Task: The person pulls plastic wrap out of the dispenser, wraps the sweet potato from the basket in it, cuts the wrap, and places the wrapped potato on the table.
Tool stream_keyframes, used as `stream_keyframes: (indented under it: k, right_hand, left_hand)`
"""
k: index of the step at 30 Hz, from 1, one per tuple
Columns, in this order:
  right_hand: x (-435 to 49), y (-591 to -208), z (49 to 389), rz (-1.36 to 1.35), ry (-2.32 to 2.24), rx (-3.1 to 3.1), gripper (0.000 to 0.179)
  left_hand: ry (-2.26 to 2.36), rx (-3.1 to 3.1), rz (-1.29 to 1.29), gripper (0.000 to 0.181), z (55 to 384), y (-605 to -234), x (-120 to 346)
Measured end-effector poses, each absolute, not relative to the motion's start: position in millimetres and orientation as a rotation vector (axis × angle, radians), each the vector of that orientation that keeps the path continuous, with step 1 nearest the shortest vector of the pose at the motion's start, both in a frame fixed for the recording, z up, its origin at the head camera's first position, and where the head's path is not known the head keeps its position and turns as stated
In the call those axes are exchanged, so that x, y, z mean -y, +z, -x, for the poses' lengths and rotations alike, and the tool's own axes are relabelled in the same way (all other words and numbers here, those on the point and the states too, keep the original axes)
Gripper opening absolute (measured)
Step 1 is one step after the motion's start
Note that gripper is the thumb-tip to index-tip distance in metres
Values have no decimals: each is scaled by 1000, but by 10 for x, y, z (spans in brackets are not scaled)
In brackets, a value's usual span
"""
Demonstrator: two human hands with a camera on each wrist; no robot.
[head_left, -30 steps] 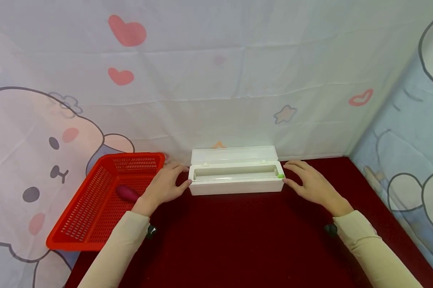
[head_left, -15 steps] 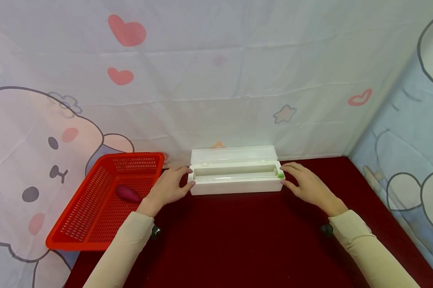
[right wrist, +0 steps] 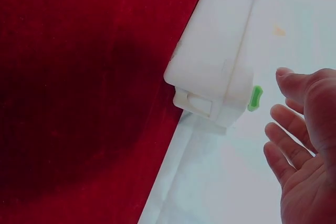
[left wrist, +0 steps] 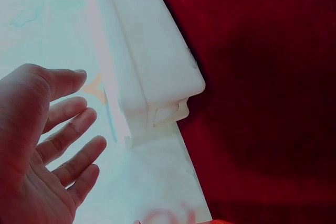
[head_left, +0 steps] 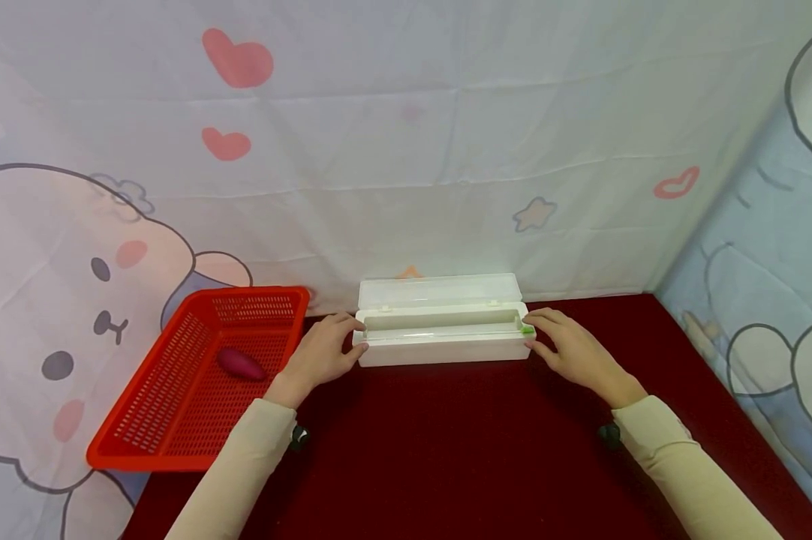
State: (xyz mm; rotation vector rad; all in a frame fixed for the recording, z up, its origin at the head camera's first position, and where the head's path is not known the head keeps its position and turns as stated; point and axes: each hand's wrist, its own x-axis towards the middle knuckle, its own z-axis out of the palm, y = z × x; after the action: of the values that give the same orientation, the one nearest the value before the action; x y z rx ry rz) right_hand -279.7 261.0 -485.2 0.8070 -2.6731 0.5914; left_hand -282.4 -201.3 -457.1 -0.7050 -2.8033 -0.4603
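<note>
A long white cling film dispenser box (head_left: 446,352) stands at the back of the table, its clear lid (head_left: 440,289) raised against the backdrop. Inside the long trough no roll shows. A small green slider (right wrist: 255,98) sits at the box's right end. My left hand (head_left: 320,351) is at the left end, thumb and fingers spread apart around the corner. At the right end my right hand (head_left: 577,354) mirrors it, near the slider. Both wrist views show relaxed, slightly bent fingers, with a gap between hand and box in each picture.
To the left lies a red perforated basket (head_left: 142,390) holding a purple eggplant-like object (head_left: 240,364). Dark red cloth (head_left: 446,450) covers the table. A printed white curtain (head_left: 379,150) hangs right behind the box, and another patterned panel (head_left: 771,300) borders the right side.
Both hands have shifted slightly inward, so their fingertips now overlap the box's two ends in the head view. The box, lid and basket have stayed in place.
</note>
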Motion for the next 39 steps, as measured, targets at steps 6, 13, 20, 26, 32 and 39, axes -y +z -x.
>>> stream_keyframes:
  k: [6, 13, 20, 26, 32, 39]
  right_hand:
    - [-2617, -4878, 2812, -820, 577, 2648, 43]
    - [-2589, -4913, 2843, -858, 555, 2603, 40]
    - [-2549, -4936, 2885, -896, 559, 2572, 37]
    - [-2544, -4967, 2930, -922, 536, 2518, 33]
    - [-2525, -5003, 2967, -928, 534, 2534, 31]
    - [-2499, -5037, 2985, -913, 548, 2555, 26]
  left_hand:
    - [-449, 2779, 705, 31, 2824, -4582, 1978]
    - [-434, 2751, 713, 28, 2833, -4624, 1934]
    - [-424, 2706, 718, 24, 2833, -4671, 1913]
    - [-442, 2712, 696, 24, 2842, -4696, 1902]
    - [-459, 2705, 696, 26, 2869, -4745, 1879]
    - [-498, 2676, 699, 24, 2882, -4794, 1839]
